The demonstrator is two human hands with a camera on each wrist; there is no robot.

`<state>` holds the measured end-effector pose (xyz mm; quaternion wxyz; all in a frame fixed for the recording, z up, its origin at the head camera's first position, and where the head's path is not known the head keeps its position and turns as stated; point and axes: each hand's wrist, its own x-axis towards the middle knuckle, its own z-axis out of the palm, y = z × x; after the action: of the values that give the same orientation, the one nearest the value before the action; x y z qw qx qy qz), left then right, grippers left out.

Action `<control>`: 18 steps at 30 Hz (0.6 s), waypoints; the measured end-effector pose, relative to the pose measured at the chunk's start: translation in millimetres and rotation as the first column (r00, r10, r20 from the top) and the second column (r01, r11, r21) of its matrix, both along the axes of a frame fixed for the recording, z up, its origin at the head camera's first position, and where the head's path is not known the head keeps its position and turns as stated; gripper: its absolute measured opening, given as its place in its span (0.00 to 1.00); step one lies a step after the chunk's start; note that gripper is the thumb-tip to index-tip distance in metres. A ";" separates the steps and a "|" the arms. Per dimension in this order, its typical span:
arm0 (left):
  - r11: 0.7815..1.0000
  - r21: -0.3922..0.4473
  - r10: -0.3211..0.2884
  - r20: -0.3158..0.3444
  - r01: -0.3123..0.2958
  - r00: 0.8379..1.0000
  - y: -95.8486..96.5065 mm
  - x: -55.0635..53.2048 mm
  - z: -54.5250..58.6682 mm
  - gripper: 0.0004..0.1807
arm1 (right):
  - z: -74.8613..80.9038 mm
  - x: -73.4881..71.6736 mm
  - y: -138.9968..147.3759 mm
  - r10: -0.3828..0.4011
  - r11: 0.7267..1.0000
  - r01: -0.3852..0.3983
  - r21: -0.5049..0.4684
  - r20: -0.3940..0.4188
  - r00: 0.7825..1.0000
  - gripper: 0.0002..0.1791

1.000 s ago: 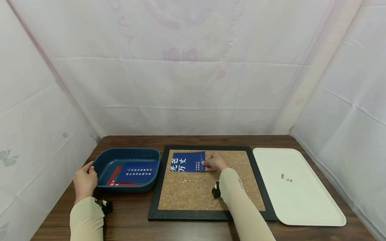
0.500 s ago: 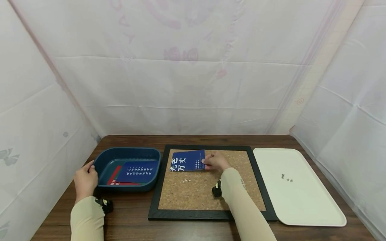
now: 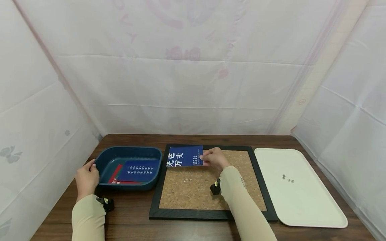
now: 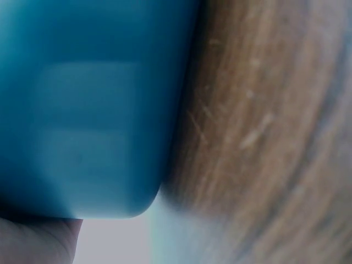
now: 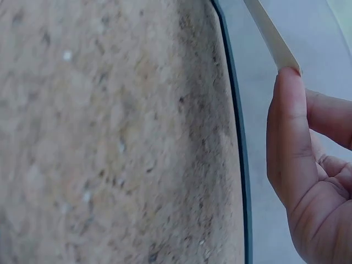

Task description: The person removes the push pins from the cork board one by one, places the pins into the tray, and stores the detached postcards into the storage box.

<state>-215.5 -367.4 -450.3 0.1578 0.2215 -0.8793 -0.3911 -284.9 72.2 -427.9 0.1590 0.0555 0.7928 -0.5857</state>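
Observation:
In the head view my right hand (image 3: pixel 215 158) pinches the right edge of a blue card (image 3: pixel 184 156) with large white characters. The card overlaps the far left part of the cork board (image 3: pixel 196 194) and its black frame. Seen from the right wrist, the card (image 5: pixel 275 38) shows as a thin pale strip, held above the board between thumb and fingers. My left hand (image 3: pixel 86 176) grips the left rim of a dark blue basin (image 3: pixel 105 157). Inside the basin lie another blue card (image 3: pixel 139 171) and some red paper (image 3: pixel 116 174).
A white tray (image 3: pixel 297 194) stands right of the board, with several tiny pieces (image 3: pixel 287 178) on it. More small whitish bits (image 3: pixel 187 180) rest on the cork. All stands on a dark wooden table (image 3: pixel 126 217), with white sheeting (image 3: pixel 193 93) behind and at both sides.
My right hand has lifted the blue card and shifted it slightly left and toward the far edge, so it now covers part of the board's frame. The left hand keeps its hold on the basin.

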 end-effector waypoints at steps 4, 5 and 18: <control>1.000 -0.001 0.000 0.001 0.000 1.000 0.8 -0.2 0.5 0.24 | 4.9 0.0 -3.3 0.005 1.000 -0.005 -0.019 -0.008 1.000 0.12; 1.000 -0.001 0.001 0.001 -0.001 1.000 0.9 -0.2 0.3 0.24 | 6.1 0.0 -4.4 0.004 1.000 -0.004 -0.026 -0.007 1.000 0.12; 1.000 0.008 0.008 -0.008 -0.008 1.000 2.6 0.7 0.4 0.24 | 20.9 3.0 -24.7 0.044 0.999 -0.044 0.008 -0.042 0.998 0.14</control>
<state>-214.8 -364.9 -449.9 0.1617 0.2239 -0.8762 -0.3950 -281.9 47.5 -407.0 0.1551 0.0262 0.7991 -0.5803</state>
